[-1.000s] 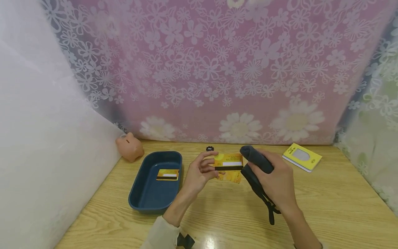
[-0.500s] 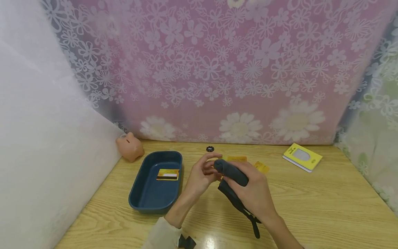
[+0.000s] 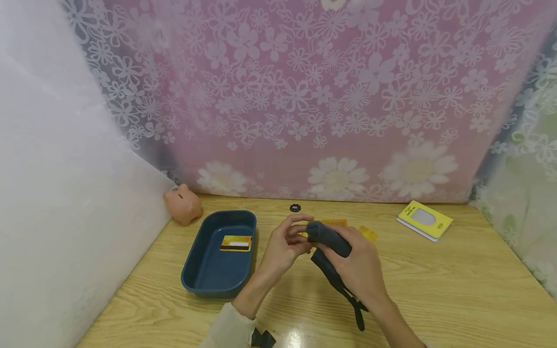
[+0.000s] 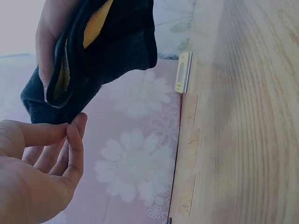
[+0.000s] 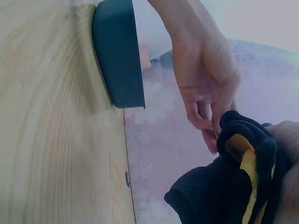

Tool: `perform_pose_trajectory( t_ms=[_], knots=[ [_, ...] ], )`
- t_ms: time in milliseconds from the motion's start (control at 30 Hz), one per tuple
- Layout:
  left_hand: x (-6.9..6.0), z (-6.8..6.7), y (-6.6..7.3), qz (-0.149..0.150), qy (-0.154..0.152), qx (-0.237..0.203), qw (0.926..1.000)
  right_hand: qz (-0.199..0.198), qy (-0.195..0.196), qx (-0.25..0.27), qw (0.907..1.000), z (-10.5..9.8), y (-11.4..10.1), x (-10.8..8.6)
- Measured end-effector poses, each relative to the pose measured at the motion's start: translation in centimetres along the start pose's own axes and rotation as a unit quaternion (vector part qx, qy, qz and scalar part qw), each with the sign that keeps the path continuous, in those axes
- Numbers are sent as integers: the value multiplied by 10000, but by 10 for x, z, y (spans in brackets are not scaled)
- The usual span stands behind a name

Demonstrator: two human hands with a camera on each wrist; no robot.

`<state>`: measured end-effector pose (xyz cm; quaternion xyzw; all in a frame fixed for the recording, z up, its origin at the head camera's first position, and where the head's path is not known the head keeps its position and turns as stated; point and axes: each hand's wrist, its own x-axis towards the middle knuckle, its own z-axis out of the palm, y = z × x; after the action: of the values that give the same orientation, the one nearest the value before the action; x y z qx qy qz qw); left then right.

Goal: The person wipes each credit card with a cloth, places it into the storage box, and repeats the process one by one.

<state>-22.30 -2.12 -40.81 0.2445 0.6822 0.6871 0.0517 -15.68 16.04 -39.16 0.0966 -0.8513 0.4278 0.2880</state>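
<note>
My right hand (image 3: 359, 263) grips a folded dark cloth (image 3: 329, 240) with black straps trailing below it. Yellow material shows between the cloth's folds in both wrist views. Close against the cloth's end, my left hand (image 3: 280, 247) holds a yellow card by finger and thumb, its other fingers bent. The cloth and fingers hide nearly all of this card. Behind the hands, yellow paper pieces (image 3: 368, 233) lie on the table, partly covered from sight. Another yellow card (image 3: 236, 243), with a dark stripe, lies in the blue tray (image 3: 204, 282) to the left.
A pink piggy bank (image 3: 183, 205) stands behind the tray at the left wall. Near the back edge lie a black chip (image 3: 295, 208) and, to the right, a yellow booklet (image 3: 424, 221). A floral curtain (image 3: 278, 121) closes off the back of the wooden table (image 3: 457, 280).
The right hand has brought the cloth leftward over the card, which was in plain view a second ago. My left hand has stayed nearly in place. The view has shifted slightly.
</note>
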Motion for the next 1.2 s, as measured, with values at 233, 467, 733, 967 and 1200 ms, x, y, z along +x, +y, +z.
perform_pose_trajectory(
  t_ms=[233, 467, 733, 967, 1200],
  knots=[
    [1, 1, 1, -74, 148, 35, 9999, 107, 274, -36, 9996, -10, 12, 6],
    [1, -2, 3, -188, 286, -10, 9994, 254, 660, -355, 9969, -26, 26, 14],
    [1, -2, 4, -66, 256, -13, 9997, 1065, 775, -336, 9907, -50, 34, 19],
    [2, -1, 3, -163, 245, -165, 9994, 1065, 662, -84, 9921, -49, 21, 18],
    [1, -1, 2, -124, 147, -238, 9995, 66, 378, 127, 9992, -27, 2, 10]
  ],
)
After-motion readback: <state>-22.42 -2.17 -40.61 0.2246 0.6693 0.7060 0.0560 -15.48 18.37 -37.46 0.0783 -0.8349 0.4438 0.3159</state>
